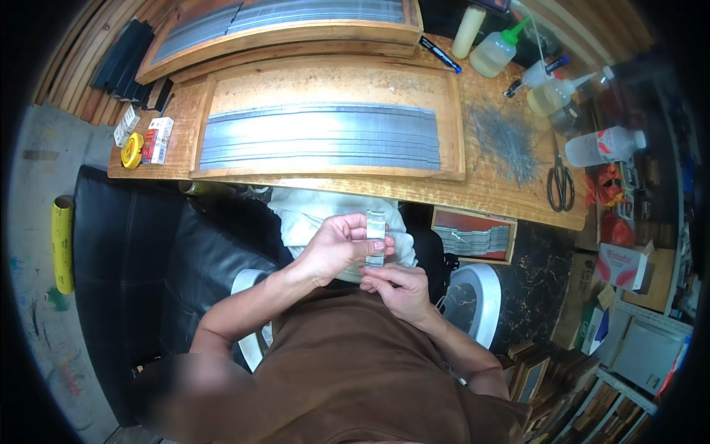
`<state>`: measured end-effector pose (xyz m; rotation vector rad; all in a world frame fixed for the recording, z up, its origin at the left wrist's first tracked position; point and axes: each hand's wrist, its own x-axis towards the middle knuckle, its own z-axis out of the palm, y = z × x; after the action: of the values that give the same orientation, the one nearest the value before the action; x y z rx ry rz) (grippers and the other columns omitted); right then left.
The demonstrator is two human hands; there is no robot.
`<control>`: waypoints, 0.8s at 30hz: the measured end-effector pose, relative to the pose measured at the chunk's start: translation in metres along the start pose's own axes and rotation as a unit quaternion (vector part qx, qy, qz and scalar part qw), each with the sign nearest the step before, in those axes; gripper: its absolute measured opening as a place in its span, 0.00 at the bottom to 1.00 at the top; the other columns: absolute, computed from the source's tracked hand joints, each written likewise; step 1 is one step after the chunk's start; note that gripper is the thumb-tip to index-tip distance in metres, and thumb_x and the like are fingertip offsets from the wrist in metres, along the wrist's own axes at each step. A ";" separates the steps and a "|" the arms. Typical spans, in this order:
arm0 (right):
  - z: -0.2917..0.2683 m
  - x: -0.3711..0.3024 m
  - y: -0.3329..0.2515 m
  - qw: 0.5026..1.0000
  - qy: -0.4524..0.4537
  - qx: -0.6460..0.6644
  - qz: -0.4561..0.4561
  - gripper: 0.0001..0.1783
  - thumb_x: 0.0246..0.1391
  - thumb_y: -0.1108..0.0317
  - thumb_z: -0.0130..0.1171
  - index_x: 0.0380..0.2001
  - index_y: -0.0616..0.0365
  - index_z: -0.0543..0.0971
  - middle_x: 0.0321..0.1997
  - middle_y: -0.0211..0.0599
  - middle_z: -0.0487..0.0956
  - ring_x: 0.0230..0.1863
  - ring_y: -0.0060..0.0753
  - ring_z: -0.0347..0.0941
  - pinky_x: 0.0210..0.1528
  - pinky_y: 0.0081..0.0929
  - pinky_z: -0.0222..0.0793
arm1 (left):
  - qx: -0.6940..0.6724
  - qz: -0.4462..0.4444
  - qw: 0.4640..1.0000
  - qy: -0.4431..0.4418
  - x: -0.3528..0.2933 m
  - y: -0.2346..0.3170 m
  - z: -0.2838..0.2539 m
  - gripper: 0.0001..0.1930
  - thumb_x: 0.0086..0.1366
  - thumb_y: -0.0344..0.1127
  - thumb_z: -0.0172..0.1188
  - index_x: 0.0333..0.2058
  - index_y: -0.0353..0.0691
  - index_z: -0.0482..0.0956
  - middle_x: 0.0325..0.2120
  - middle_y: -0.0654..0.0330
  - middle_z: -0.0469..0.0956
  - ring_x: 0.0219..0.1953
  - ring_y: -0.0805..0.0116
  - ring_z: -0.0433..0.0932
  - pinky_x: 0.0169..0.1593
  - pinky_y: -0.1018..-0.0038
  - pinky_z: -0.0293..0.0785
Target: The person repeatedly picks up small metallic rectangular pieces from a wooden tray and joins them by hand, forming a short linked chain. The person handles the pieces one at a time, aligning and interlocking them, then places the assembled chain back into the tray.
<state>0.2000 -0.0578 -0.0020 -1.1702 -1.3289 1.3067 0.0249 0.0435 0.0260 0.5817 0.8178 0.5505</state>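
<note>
In front of my lap, my left hand (pixel 342 246) holds a small flat silvery-grey strip (pixel 376 228) upright between thumb and fingers. Just below it, the fingers of my right hand (pixel 399 287) are pinched together at the strip's lower end. Whether they grip the strip or something tiny beside it cannot be made out. Beyond both hands, a shallow wooden tray (pixel 296 83) on the table contains long grey metal-looking strips (pixel 318 140) laid side by side.
On the wooden table (pixel 510 194) lie a heap of thin metal pieces (pixel 506 140), black-handled scissors (pixel 560 185), a marker (pixel 441 55) and several bottles. A yellow tape measure (pixel 132 150) sits at the left. Below the table edge, a small box (pixel 473 259) holds grey strips.
</note>
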 end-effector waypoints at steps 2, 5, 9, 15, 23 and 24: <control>0.006 0.000 0.005 0.999 0.017 0.023 -0.013 0.10 0.60 0.81 0.66 0.45 0.65 0.87 0.38 0.43 0.89 0.36 0.28 0.87 0.39 0.23 0.84 | 0.013 -0.018 1.000 -0.001 0.002 0.007 -0.004 0.09 0.69 0.26 0.68 0.46 0.34 0.84 0.41 0.53 0.88 0.43 0.66 0.88 0.45 0.71 0.86; 0.011 0.003 0.008 0.999 0.029 0.031 -0.022 0.11 0.61 0.83 0.64 0.46 0.65 0.87 0.39 0.44 0.89 0.37 0.30 0.87 0.40 0.24 0.85 | 0.060 -0.037 0.998 -0.005 0.007 0.023 -0.009 0.09 0.68 0.27 0.69 0.45 0.34 0.85 0.40 0.52 0.89 0.41 0.66 0.89 0.39 0.73 0.86; 0.016 0.010 0.003 0.999 0.034 0.017 -0.022 0.13 0.62 0.85 0.62 0.47 0.65 0.87 0.40 0.45 0.89 0.38 0.30 0.87 0.42 0.24 0.85 | 0.092 -0.015 0.996 -0.007 0.015 0.026 -0.016 0.09 0.66 0.27 0.71 0.43 0.33 0.86 0.39 0.51 0.89 0.39 0.65 0.89 0.37 0.72 0.87; 0.018 0.019 0.007 0.999 0.028 0.046 0.007 0.12 0.63 0.84 0.62 0.47 0.65 0.87 0.40 0.44 0.89 0.39 0.29 0.88 0.44 0.24 0.85 | 0.095 -0.035 0.995 -0.006 0.018 0.036 -0.015 0.09 0.67 0.29 0.70 0.44 0.34 0.86 0.39 0.51 0.89 0.39 0.65 0.89 0.36 0.72 0.86; 0.001 0.027 -0.015 0.996 -0.065 -0.039 0.054 0.06 0.61 0.78 0.68 0.41 0.67 0.88 0.43 0.42 0.89 0.44 0.29 0.86 0.49 0.28 0.82 | 0.092 -0.050 0.994 -0.028 0.019 0.030 -0.019 0.08 0.69 0.30 0.69 0.44 0.35 0.86 0.37 0.55 0.89 0.37 0.69 0.89 0.31 0.78 0.83; -0.008 0.031 -0.026 0.989 -0.105 -0.080 0.065 0.06 0.60 0.77 0.69 0.39 0.68 0.88 0.44 0.42 0.88 0.46 0.29 0.85 0.51 0.29 0.80 | 0.102 -0.040 0.994 -0.030 0.019 0.028 -0.022 0.08 0.69 0.31 0.69 0.45 0.36 0.86 0.36 0.55 0.89 0.38 0.69 0.89 0.32 0.78 0.83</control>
<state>0.2032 -0.0255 0.0238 -1.2734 -1.5566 1.4714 0.0117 0.0814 0.0233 0.7460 0.8408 0.3771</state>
